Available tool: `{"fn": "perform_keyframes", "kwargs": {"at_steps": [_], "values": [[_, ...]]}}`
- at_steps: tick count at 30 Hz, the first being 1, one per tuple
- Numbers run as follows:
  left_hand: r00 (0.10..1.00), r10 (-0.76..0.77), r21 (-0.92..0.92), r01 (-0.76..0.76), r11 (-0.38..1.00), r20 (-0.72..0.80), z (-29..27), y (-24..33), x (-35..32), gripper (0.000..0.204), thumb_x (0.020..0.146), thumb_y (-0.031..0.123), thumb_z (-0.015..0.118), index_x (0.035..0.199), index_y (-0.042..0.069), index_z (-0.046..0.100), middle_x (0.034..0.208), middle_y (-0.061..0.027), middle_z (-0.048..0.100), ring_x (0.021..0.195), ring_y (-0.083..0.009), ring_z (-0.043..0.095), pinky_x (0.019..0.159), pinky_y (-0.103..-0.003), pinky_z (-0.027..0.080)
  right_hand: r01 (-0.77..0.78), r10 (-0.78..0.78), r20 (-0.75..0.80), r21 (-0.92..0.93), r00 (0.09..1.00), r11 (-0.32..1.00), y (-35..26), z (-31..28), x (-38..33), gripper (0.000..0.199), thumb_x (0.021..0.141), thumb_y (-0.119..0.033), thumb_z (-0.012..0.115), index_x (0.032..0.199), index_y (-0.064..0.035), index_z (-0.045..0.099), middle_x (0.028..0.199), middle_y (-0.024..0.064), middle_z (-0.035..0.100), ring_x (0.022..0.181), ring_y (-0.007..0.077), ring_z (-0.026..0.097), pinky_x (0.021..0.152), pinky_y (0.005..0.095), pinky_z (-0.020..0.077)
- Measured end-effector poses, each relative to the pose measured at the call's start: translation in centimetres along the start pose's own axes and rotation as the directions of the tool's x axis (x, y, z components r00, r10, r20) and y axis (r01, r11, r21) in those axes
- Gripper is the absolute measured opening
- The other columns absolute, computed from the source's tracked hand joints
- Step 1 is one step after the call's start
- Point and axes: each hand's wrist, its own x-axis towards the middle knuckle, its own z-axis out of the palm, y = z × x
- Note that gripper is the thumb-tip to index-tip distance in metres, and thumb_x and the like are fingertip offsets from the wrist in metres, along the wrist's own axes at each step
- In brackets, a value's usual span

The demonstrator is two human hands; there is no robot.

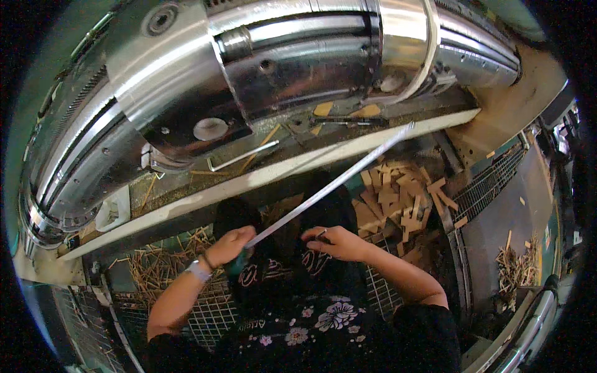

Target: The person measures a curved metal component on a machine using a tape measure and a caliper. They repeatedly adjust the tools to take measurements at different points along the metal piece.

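Note:
My left hand (231, 244) grips the near end of a long thin metal bar (336, 181) that slants up and to the right toward the machine's ledge (261, 174). A band sits on the left wrist. My right hand (336, 241) is closed on a small dark object just right of the bar's near end; what it is cannot be made out. Both hands are held in front of my dark flowered clothing. Above them lies a large shiny steel cylinder (249, 68) of a machine.
An L-shaped hex key (239, 156) and wood chips lie on the ledge. A heap of small wooden offcuts (398, 196) sits to the right, straw-like wood slivers (165, 261) to the left, over metal mesh flooring (208, 317). More scraps (513, 264) lie far right.

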Motion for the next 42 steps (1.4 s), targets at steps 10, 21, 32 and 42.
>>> {"fn": "perform_keyframes", "kwargs": {"at_steps": [10, 21, 32, 42], "values": [[0.998, 0.056, -0.088, -0.057, 0.995, -0.006, 11.1, 3.6, 9.3, 0.058, 0.093, 0.053, 0.027, 0.093, -0.001, 0.050, 0.079, -0.0118, 0.054, 0.075, -0.0230, 0.052, 0.074, -0.033, 0.041, 0.043, -0.149, -0.536, -0.204, 0.831, 0.978, 3.7, 7.8, -3.9, 0.035, 0.082, -0.006, 0.056, 0.117, 0.0011, 0.050, 0.088, 0.0203, 0.056, 0.078, 0.0367, 0.057, 0.062, 0.0381, 0.0460], [0.998, 0.029, -0.012, -0.028, 1.000, 0.048, 12.5, 5.0, 10.6, 0.054, 0.094, 0.049, 0.027, 0.092, -0.001, 0.047, 0.077, -0.0175, 0.051, 0.074, -0.0314, 0.051, 0.071, -0.036, 0.041, -0.036, -0.103, -0.539, -0.241, 0.836, 0.970, 3.8, 7.5, -5.5, 0.049, 0.079, -0.004, 0.059, 0.125, -0.0008, 0.043, 0.086, 0.0169, 0.054, 0.067, 0.0333, 0.057, 0.055, 0.0356, 0.0470], [0.998, -0.054, 0.102, 0.052, 0.993, 0.018, 13.1, 2.5, 11.4, 0.052, 0.093, 0.050, 0.028, 0.090, 0.001, 0.045, 0.081, -0.0225, 0.055, 0.079, -0.0371, 0.055, 0.068, -0.039, 0.042, 0.025, -0.110, -0.441, -0.194, 0.890, 0.981, 5.1, 7.9, -5.1, 0.047, 0.079, -0.005, 0.061, 0.122, 0.0031, 0.046, 0.092, 0.0216, 0.060, 0.074, 0.0360, 0.061, 0.060, 0.0359, 0.0495], [0.999, 0.013, 0.052, -0.015, 0.999, 0.036, 11.1, 2.7, 11.6, 0.050, 0.094, 0.048, 0.031, 0.094, 0.002, 0.050, 0.077, -0.0068, 0.054, 0.067, -0.0161, 0.057, 0.065, -0.028, 0.045, -0.056, -0.008, -0.353, -0.170, 0.936, 0.984, 1.5, 2.4, -5.1, 0.039, 0.086, -0.013, 0.052, 0.121, 0.0053, 0.045, 0.097, 0.0227, 0.060, 0.079, 0.0302, 0.062, 0.069, 0.0341, 0.0481]]}}
